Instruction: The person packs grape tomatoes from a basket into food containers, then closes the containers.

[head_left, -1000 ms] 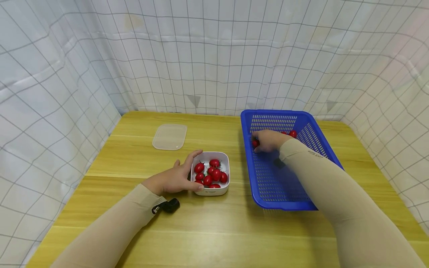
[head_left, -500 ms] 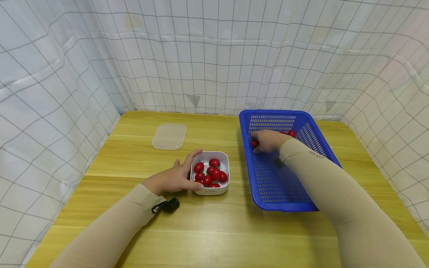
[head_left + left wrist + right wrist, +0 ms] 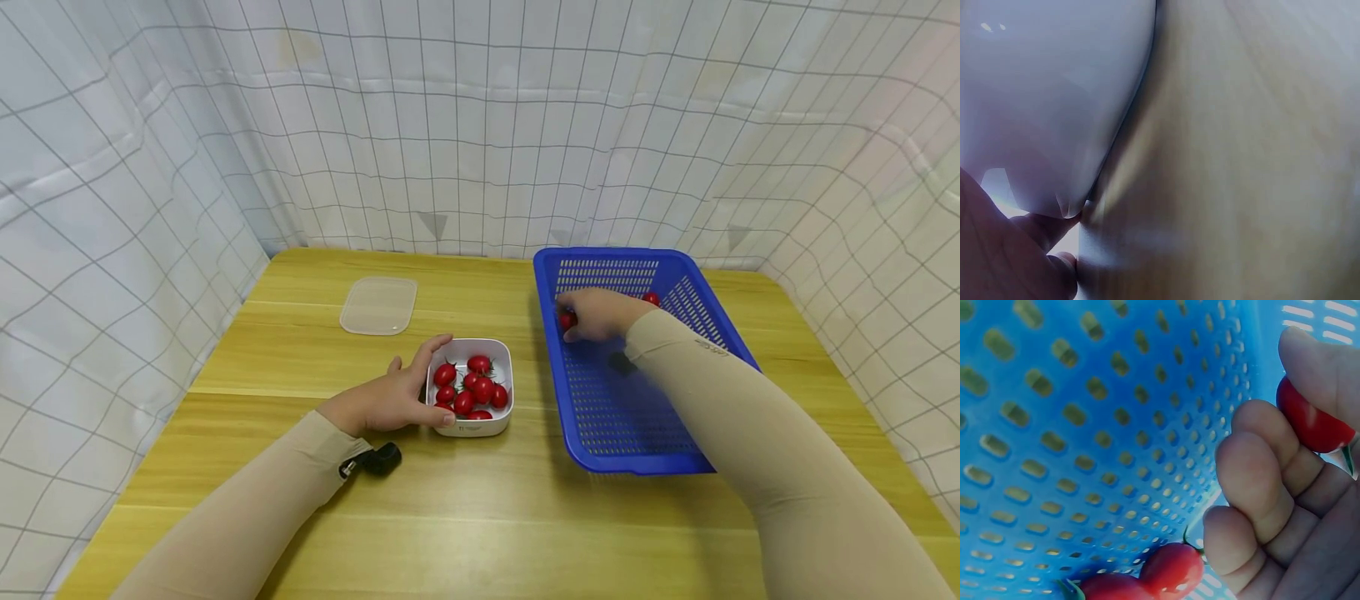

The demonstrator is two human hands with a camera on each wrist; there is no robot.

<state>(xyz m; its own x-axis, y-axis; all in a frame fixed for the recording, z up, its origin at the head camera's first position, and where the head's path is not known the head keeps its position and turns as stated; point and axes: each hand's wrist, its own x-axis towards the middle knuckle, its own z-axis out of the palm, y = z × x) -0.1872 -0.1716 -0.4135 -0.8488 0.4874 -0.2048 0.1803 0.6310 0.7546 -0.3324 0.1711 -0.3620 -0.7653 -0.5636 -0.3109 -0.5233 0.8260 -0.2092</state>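
My left hand (image 3: 386,404) holds a white square food container (image 3: 480,430) from its left side, thumb along the near wall and fingers toward the far corner. Several red cherry tomatoes (image 3: 483,390) with green stems lie inside it. The container's outer wall (image 3: 1066,94) fills much of the left wrist view. Inside the blue plastic basket (image 3: 558,375), my right hand (image 3: 596,314) is by the left wall. Its thumb and forefinger pinch a cherry tomato (image 3: 1310,422), while the other fingers curl beside it. Further tomatoes (image 3: 1172,572) lie on the basket floor, partly hidden by the hand.
A translucent flat lid (image 3: 379,306) lies on the wooden table (image 3: 465,517), behind and left of the container. White gridded curtains (image 3: 480,125) enclose the back and sides. The basket stands to the container's right, with a gap between them.
The blue basket has shifted slightly left, my right hand moving with it inside. My left hand and the white container stay almost still.
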